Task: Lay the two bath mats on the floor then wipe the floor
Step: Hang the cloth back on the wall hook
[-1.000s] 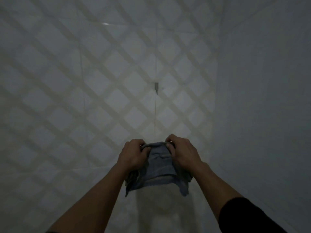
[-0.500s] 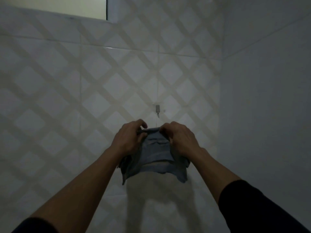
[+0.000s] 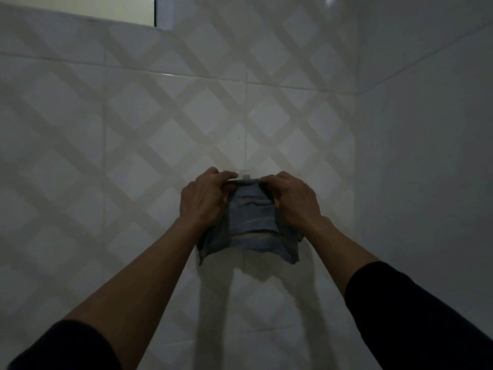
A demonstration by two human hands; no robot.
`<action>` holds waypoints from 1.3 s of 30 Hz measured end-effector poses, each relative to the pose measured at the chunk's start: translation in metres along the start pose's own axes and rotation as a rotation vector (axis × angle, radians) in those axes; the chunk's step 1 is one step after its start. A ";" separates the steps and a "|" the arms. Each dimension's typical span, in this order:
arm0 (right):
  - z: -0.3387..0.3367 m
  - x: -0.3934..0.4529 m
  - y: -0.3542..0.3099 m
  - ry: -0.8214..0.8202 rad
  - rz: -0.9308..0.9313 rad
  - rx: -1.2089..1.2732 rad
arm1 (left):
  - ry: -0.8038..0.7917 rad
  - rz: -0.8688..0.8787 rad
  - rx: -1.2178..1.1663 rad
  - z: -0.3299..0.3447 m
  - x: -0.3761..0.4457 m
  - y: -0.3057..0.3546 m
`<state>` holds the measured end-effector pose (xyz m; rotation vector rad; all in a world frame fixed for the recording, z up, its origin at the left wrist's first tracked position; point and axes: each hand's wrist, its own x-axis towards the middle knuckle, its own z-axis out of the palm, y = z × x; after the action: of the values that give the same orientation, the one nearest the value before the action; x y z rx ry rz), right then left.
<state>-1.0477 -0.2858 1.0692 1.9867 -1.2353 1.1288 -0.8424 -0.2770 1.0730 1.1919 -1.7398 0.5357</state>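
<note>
- Dim tiled walls fill the view: the wall [image 3: 133, 161] ahead carries a diamond lattice pattern, a plain side wall meets it at the right, and a strip of window [image 3: 80, 6] shows at the top left.
- Both arms reach up and forward, dark sleeves pushed back from the forearms.
- Left hand [image 3: 204, 200] has its fingers curled around the upper left edge of a small blue-grey cloth [image 3: 252, 224]; right hand [image 3: 294, 200] pinches the upper right edge in the same way. Neither hand is free.
- Between the two hands the cloth hangs flat against the wall, its top edge level with a small hook [image 3: 246, 175] that just peeks above the fabric. Whether the cloth has caught on the hook cannot be told.
- No bath mats and no floor are in view, so how far the task has come cannot be read directly; hanging up the wiping cloth seems the step in hand.
- To do it well: keep the top edge taut between the hands, centre it on the hook, and press the fabric over the tip before either hand lets go.
- Release one hand at a time, since a shallow hook may let a thin cloth slip off.
</note>
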 end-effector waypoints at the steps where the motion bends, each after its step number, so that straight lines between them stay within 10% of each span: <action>1: 0.003 0.005 0.002 0.002 0.003 0.002 | 0.008 -0.003 -0.004 0.003 0.004 -0.001; 21: 0.060 -0.013 0.013 0.089 -0.058 0.028 | 0.047 -0.012 0.082 0.044 -0.015 -0.016; 29: 0.067 -0.022 0.004 -0.041 0.183 0.175 | 0.006 -0.075 0.106 0.044 -0.028 -0.003; 39: 0.041 -0.039 -0.014 -0.263 0.134 0.069 | -0.301 -0.160 0.147 0.029 -0.037 0.006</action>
<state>-1.0286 -0.2943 1.0146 2.1860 -1.4996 1.0073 -0.8571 -0.2779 1.0280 1.5666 -1.8579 0.4084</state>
